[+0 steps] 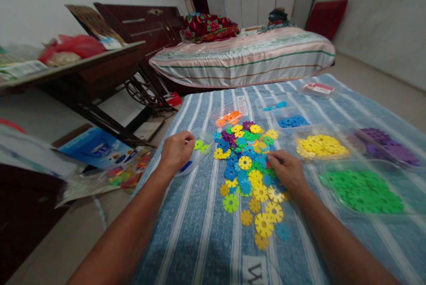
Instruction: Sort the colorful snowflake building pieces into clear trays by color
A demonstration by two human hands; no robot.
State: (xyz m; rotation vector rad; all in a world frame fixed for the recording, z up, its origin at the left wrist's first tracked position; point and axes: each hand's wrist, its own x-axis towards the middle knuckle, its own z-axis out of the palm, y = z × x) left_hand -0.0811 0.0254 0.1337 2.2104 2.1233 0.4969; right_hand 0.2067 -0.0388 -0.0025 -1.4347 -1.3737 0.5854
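A loose pile of flower-shaped plastic discs (pixel 245 162) in yellow, blue, green and purple lies on the striped cloth. My left hand (pixel 176 152) is closed in a pinch at the left side of a small clear tray (pixel 207 154). Lime green discs (pixel 201 145) and a dark blue piece (pixel 186 166) are in that tray. What the left fingertips hold, if anything, is too small to make out. At the pile's right edge, my right hand (pixel 289 172) has its thumb and fingers pressed together, touching the discs. Whatever is between them is hidden.
Clear trays hold orange discs (pixel 229 119), blue discs (pixel 293 121), yellow discs (pixel 321 146), purple discs (pixel 388 145) and green discs (pixel 364 191). A clear lid with a label (pixel 318 88) lies at the far right. Beyond are a bed (pixel 246 61) and a sewing-machine table (pixel 100 61).
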